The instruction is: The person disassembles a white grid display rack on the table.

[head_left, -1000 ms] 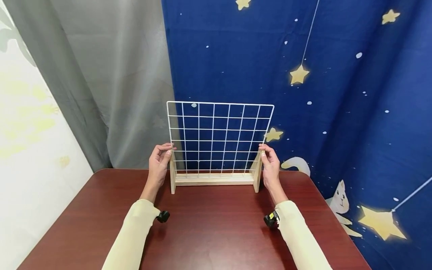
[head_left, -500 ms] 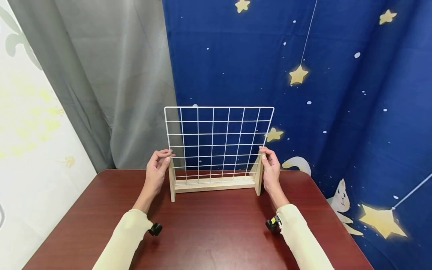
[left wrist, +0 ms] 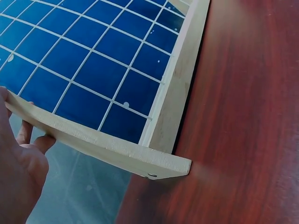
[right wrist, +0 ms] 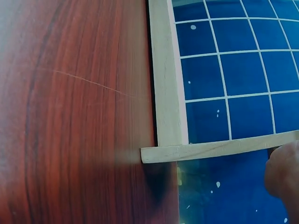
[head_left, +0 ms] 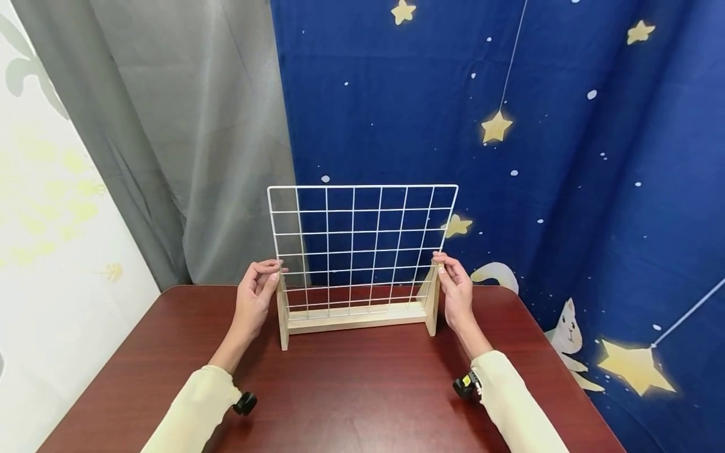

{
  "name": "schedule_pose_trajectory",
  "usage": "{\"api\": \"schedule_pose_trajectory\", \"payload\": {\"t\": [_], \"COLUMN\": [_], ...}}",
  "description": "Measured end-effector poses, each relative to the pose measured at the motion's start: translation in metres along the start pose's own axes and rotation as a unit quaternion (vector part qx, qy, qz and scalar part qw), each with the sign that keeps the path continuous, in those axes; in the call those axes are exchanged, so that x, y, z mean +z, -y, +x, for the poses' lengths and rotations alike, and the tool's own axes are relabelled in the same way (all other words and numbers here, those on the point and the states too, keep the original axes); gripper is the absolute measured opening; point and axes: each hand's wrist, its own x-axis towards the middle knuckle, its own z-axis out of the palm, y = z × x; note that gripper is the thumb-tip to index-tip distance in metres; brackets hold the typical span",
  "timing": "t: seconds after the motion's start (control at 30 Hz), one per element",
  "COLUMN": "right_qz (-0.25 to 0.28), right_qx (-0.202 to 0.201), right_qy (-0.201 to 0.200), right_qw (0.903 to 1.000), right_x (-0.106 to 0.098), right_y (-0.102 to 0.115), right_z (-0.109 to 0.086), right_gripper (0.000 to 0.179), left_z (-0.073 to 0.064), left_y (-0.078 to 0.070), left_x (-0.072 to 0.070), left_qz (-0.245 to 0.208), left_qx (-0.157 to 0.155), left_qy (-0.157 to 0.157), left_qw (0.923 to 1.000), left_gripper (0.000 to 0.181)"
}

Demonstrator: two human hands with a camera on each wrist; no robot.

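Observation:
A white wire grid panel stands upright in a pale wooden stand toward the back of the table. At the top of the stand's left side piece, my left hand pinches the wood and the grid's edge between thumb and fingers. My right hand holds the opposite side piece the same way. Close up in the left wrist view, the left side piece shows a small hole near its foot. Only part of the right hand shows in the right wrist view, against the outer side of the wood.
The dark red wooden table extends in front of the stand. Behind it hang a grey curtain and a blue curtain with stars. Small black cameras sit at both wrists.
The stand with its grid has come nearer to me, its left end more than its right, so it now sits slightly turned. Both hands have kept their hold and moved with it.

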Motion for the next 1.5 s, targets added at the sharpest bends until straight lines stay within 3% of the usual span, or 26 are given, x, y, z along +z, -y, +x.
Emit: {"api": "schedule_pose_trajectory", "payload": {"t": [0.27, 0.53, 0.67, 0.8, 0.93, 1.1, 1.2, 1.3, 1.5], "right_qz": [0.015, 0.021, -0.013, -0.092, -0.221, -0.368, -0.392, -0.390, -0.370], "right_qx": [-0.008, -0.025, -0.019, 0.000, 0.000, -0.053, -0.109, -0.173, -0.285], "right_qy": [-0.001, 0.005, 0.007, 0.003, -0.006, -0.066, -0.107, -0.123, -0.073], "right_qw": [0.9998, 0.9995, 0.9997, 0.9957, 0.9752, 0.9257, 0.9070, 0.8962, 0.8811], "right_x": [0.004, 0.007, 0.007, 0.005, 0.006, 0.018, 0.028, 0.038, 0.063], "right_y": [0.004, 0.004, 0.009, 0.024, 0.041, 0.051, 0.054, 0.057, 0.056], "right_z": [-0.008, -0.005, -0.004, -0.005, -0.008, -0.014, -0.016, -0.018, -0.023], "right_gripper": [0.033, 0.031, 0.029, 0.026, 0.026, 0.024, 0.031, 0.044, 0.064], "left_z": [-0.012, -0.011, -0.011, -0.014, -0.017, -0.017, -0.016, -0.015, -0.017], "left_y": [-0.007, -0.009, -0.009, -0.009, -0.010, -0.010, -0.009, -0.009, -0.009], "left_x": [-0.005, -0.006, -0.008, -0.007, -0.004, -0.005, -0.006, -0.005, -0.004], "left_qz": [0.017, 0.013, 0.017, 0.028, 0.032, 0.031, 0.026, 0.027, 0.032], "left_qx": [0.031, 0.037, 0.034, 0.025, 0.025, 0.035, 0.040, 0.041, 0.027], "left_qy": [0.021, 0.017, 0.019, 0.013, 0.001, -0.004, -0.001, 0.002, 0.002], "left_qw": [0.9992, 0.9991, 0.9991, 0.9992, 0.9992, 0.9989, 0.9988, 0.9988, 0.9991], "left_gripper": [0.023, 0.023, 0.023, 0.023, 0.023, 0.021, 0.021, 0.021, 0.021]}}
